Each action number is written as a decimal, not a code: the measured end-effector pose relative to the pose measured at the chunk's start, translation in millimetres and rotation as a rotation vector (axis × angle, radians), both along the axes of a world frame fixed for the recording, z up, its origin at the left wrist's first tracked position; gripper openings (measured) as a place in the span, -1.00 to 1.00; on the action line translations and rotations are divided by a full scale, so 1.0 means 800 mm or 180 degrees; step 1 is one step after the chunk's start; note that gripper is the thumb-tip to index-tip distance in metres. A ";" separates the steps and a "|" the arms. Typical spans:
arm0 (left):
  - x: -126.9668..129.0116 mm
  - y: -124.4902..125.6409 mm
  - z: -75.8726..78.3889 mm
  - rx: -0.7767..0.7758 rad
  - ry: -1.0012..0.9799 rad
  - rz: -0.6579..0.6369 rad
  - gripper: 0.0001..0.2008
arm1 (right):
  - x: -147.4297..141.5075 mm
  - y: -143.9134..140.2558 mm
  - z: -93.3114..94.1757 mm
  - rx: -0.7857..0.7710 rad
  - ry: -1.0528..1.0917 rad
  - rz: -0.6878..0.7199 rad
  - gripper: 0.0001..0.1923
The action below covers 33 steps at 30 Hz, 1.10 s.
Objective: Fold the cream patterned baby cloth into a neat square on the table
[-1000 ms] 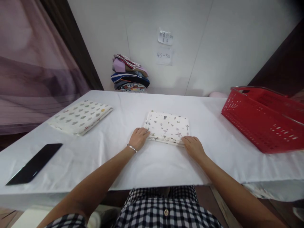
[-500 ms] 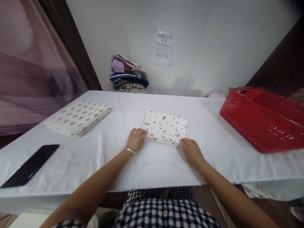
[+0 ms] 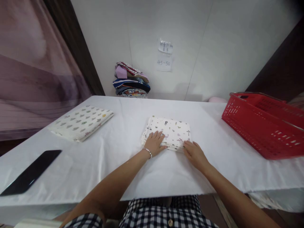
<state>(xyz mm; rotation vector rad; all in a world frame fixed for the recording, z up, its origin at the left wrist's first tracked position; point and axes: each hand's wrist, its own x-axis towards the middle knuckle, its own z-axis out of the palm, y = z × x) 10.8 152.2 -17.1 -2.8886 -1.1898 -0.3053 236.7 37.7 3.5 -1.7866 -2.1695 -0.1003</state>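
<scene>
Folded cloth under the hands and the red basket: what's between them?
Nothing. The head view shows only bare white table cover between the folded cloth and the red basket.

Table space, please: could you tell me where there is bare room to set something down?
The white table lies bare between the black phone and the left hand, and between the folded cloth and the red basket. The middle is crowded: both hands, the right hand too, rest on that cloth.
</scene>
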 end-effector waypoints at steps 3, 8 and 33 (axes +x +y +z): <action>-0.004 -0.004 -0.004 0.0041 -0.0031 -0.0002 -0.34 | -0.017 0.040 0.032 0.0230 0.0456 0.0015 -0.59; -0.007 -0.001 0.004 -0.0123 -0.0100 -0.0001 -0.37 | -0.048 0.094 0.026 -0.0780 0.0200 0.0231 -0.43; -0.004 0.106 0.018 -0.0985 0.0330 0.0933 -0.33 | 0.019 0.172 -0.030 -0.0892 -0.0165 -0.0803 -0.35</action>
